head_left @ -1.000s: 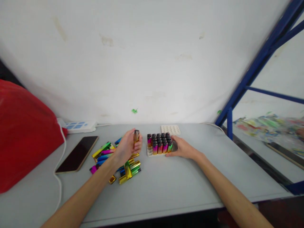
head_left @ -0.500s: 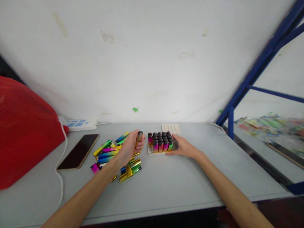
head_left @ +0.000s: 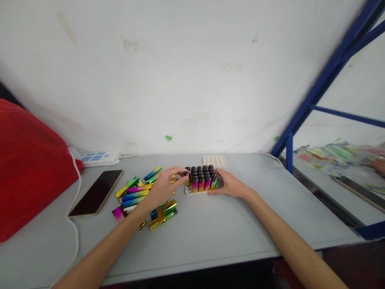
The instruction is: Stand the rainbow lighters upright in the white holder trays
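My left hand [head_left: 168,184] pinches a lighter [head_left: 187,178] with a black top at the left column of a white tray [head_left: 189,192]. Upright lighters [head_left: 204,178] with black tops and shiny pink, yellow and green bodies fill most of that tray. Thumb and fingers of my right hand [head_left: 230,184] grip the tray and its lighters from the right side. Left of the tray, partly under my left forearm, lies a loose pile of metallic coloured lighters [head_left: 135,194], in gold, blue, green and purple.
A second white tray [head_left: 215,161] lies behind, near the wall. To the left are a dark phone [head_left: 96,193], a power strip [head_left: 100,156], a white cable [head_left: 77,228] and a red bag [head_left: 30,172]. A blue metal frame [head_left: 319,92] rises at the right; another person's hand [head_left: 379,165] shows beyond it.
My left hand has moved right from above the pile, carrying the lighter to the tray's left column. My right hand stays on the tray. Another person's hand has appeared at the far right.
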A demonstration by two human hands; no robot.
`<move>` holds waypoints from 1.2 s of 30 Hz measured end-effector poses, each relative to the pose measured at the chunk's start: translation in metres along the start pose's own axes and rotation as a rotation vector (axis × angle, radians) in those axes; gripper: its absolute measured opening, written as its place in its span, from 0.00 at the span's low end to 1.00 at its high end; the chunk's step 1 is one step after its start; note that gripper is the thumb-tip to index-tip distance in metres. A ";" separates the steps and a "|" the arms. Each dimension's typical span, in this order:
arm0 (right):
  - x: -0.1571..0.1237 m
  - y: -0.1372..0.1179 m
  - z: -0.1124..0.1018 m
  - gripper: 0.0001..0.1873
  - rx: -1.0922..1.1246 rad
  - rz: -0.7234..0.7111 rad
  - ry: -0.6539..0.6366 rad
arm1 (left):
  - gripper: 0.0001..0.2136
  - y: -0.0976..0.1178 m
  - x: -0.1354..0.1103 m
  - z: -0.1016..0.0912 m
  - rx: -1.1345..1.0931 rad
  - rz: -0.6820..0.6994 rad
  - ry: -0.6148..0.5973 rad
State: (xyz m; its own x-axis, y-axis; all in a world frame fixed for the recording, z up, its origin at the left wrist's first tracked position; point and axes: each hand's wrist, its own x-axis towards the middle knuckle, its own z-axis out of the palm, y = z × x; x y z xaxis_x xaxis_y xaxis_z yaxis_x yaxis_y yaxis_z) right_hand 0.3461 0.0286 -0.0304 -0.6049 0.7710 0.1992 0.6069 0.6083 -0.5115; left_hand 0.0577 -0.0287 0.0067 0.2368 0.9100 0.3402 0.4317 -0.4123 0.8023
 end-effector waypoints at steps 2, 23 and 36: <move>0.000 0.000 0.000 0.34 -0.010 -0.001 0.004 | 0.12 -0.003 -0.001 0.001 0.074 0.035 -0.026; -0.001 -0.001 0.000 0.33 0.016 -0.002 -0.001 | 0.15 -0.031 0.006 -0.065 0.818 -0.170 0.094; -0.001 -0.002 -0.001 0.32 0.021 -0.019 0.002 | 0.08 -0.073 0.003 -0.097 0.816 -0.340 0.115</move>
State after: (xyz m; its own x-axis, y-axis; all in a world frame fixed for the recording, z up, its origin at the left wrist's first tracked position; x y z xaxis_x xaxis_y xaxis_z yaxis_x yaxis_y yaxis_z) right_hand 0.3460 0.0274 -0.0288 -0.6152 0.7597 0.2107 0.5841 0.6187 -0.5254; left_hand -0.0570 0.0083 -0.0034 -0.0870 0.9694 0.2297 0.9585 0.0186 0.2846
